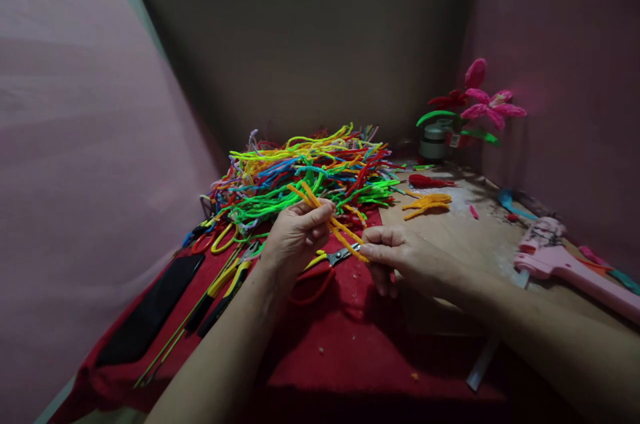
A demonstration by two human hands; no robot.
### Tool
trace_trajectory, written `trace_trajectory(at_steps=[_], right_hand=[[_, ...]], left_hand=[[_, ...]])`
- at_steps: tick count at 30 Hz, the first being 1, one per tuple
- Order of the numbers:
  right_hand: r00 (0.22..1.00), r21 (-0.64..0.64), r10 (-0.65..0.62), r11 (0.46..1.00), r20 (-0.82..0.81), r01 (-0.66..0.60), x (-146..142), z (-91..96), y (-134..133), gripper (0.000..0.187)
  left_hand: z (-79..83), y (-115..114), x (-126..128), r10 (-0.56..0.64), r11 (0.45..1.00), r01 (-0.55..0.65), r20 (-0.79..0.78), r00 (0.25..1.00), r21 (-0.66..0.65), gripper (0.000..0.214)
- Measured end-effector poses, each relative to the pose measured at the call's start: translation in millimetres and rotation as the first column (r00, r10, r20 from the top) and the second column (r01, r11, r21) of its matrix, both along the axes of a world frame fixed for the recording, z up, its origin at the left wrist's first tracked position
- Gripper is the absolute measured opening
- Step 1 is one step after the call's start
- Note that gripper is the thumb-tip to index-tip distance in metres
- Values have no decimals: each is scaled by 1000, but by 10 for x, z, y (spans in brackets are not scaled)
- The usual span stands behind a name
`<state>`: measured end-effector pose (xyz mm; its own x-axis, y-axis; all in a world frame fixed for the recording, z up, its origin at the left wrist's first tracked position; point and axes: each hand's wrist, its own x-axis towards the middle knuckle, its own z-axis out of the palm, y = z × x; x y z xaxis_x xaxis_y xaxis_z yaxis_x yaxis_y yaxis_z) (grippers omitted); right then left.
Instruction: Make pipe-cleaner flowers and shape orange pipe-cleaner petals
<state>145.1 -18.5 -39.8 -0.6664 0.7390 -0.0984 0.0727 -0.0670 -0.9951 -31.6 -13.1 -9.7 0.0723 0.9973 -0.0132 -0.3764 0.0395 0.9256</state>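
My left hand point(299, 235) is closed around a small bundle of orange pipe cleaners point(336, 227), gripping it near its upper end. My right hand point(400, 256) pinches the lower end of the same bundle between thumb and fingers. Both hands hover over a red cloth point(350, 337). Just behind them lies a big tangled heap of pipe cleaners point(305, 174) in green, yellow, red and blue. A pair of cutters point(340, 255) with yellow handles lies on the cloth under the bundle.
Pliers and thin green rods point(220, 291) lie left of my left arm, beside a black flat object point(150, 311). A pink glue gun point(555, 261) lies at the right. A pink flower in a small pot point(440, 134) stands in the back corner. Orange point(427, 204) and red pieces lie on the wooden board.
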Motion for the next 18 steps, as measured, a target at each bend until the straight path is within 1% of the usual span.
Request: trace_trajectory(at_steps=[3, 8, 12, 14, 16, 18], right_hand=[[1000, 1, 13, 1000, -6, -13, -10, -18, -2, 21], [1000, 20, 26, 999, -7, -25, -16, -15, -4, 22], [1000, 64, 14, 998, 13, -15, 9, 8, 6, 22], [999, 79, -20, 997, 25, 18, 15, 22, 7, 21], [997, 89, -75, 993, 11, 74, 12, 32, 9, 22], [988, 111, -152, 982, -22, 153, 5, 39, 15, 24]], left_hand=[[-25, 12, 9, -22, 1000, 21, 43, 999, 12, 24], [-16, 9, 62, 76, 994, -77, 23, 997, 72, 25], [19, 37, 7, 108, 990, -109, 21, 994, 87, 26], [35, 75, -66, 151, 976, -160, 70, 986, 147, 25], [38, 118, -138, 196, 947, -230, 161, 967, 225, 22], [17, 147, -172, 199, 940, -252, 228, 953, 232, 24]])
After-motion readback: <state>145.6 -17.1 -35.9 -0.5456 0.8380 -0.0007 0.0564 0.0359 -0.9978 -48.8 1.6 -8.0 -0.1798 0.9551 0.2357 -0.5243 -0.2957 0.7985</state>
